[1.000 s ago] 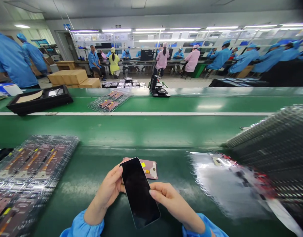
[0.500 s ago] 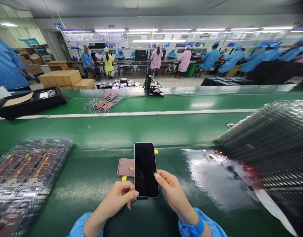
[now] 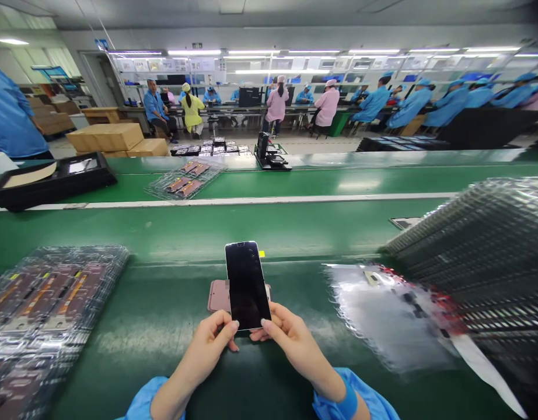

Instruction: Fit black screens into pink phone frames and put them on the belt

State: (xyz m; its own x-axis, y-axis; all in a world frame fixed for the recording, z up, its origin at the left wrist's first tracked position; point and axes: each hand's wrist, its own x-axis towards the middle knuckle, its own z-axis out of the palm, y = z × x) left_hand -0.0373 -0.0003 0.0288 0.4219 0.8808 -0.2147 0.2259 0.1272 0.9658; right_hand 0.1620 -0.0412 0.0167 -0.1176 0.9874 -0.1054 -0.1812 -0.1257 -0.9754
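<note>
A phone with a dark screen (image 3: 247,286) is tilted up over the green work surface, held at its lower end by both hands. My left hand (image 3: 217,335) pinches the lower left corner, thumb on the front. At the lower right, my right hand (image 3: 280,329) has its thumb on the screen's edge and its fingers behind. A yellow tab (image 3: 262,254) sticks out at the phone's upper right edge. Behind and below the phone lies a pinkish-brown part (image 3: 217,295), mostly covered by it.
Clear trays of brown parts (image 3: 54,291) stand at left. On the right are a plastic bag (image 3: 378,315) and a tall stack of clear trays (image 3: 483,245). Farther back are a black tray (image 3: 89,175), a black fixture (image 3: 269,154) and seated people.
The phone has moved left and slightly away from me and tilted more. My right hand has slid down to its lower right corner. The yellow tab below left of the phone no longer shows.
</note>
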